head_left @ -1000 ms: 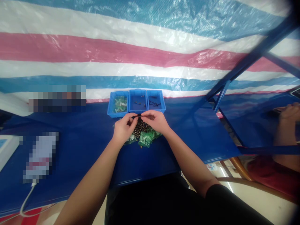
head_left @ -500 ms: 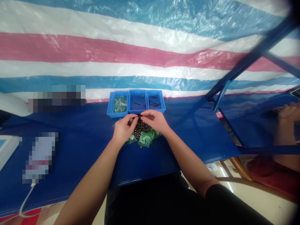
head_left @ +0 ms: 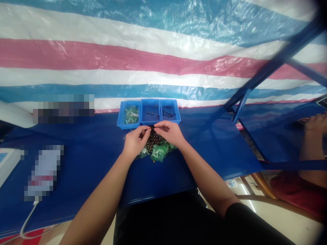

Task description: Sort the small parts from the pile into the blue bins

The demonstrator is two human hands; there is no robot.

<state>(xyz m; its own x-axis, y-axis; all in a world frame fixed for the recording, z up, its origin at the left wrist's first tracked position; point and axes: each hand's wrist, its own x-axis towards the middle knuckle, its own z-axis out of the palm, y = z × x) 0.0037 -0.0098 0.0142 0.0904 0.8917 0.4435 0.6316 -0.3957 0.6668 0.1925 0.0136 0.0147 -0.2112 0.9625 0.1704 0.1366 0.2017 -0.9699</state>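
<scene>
My left hand (head_left: 135, 140) and my right hand (head_left: 170, 132) meet over a heap of small dark and brass-coloured metal pieces (head_left: 152, 140). Thumb and forefinger of each are pinched on a small dark part (head_left: 152, 127), mostly covered by the fingertips; its exact kind is too small to tell. Against the heap's near side lie green-tinted clear plastic packets (head_left: 158, 153). Just beyond my hands stand three blue bins in a row: the left bin (head_left: 119, 117) contains similar packets, the middle bin (head_left: 150, 118) a few small metal pieces, the right bin (head_left: 178, 117) several black screw-like pieces.
Everything stands on a blue table (head_left: 94, 146). At left are a blurred-out device with a white cable (head_left: 27, 217) and a white object (head_left: 9, 163). A blue metal frame (head_left: 255, 85) rises at right, beyond it another person's arm (head_left: 313, 143). Striped sheeting (head_left: 153, 47) hangs behind.
Both hands keep their pinch over the heap with barely any finger movement. The whole view has shifted very slightly, so things appear a little lower.
</scene>
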